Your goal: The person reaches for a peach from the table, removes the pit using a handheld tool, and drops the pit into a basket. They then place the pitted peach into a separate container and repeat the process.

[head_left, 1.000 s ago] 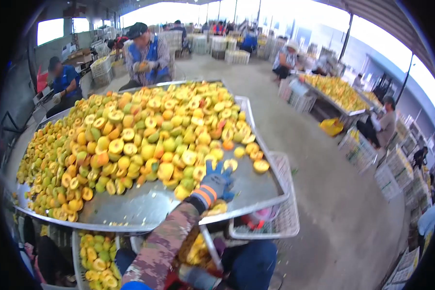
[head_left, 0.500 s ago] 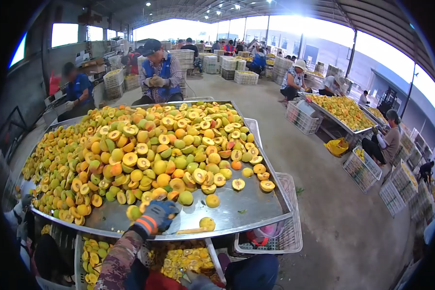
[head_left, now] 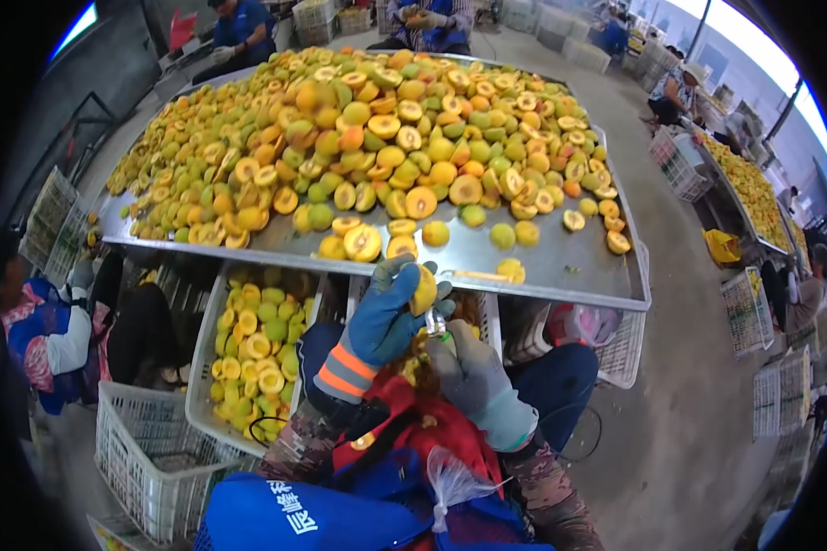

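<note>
My left hand point(head_left: 388, 312), in a blue glove with an orange striped cuff, holds a yellow fruit half point(head_left: 424, 290) just in front of the metal table's near edge. Close against the fruit, my right hand point(head_left: 466, 363) in a grey glove is closed on a small metal tool point(head_left: 436, 323) with a green part. Halved yellow and green fruits point(head_left: 386, 156) are heaped on the metal table point(head_left: 560, 262). A crate partly hidden beneath my hands holds fruit pieces.
A white crate point(head_left: 202, 404) of halved fruits stands left of my knees, with an emptier crate point(head_left: 138, 459) beside it. A person point(head_left: 50, 340) sits at the left. Others sit beyond the table. More crates point(head_left: 781, 395) stand at the right.
The view has tilted down. My left hand has come back from the table with a fruit half, and my right hand has risen to meet it with the tool.
</note>
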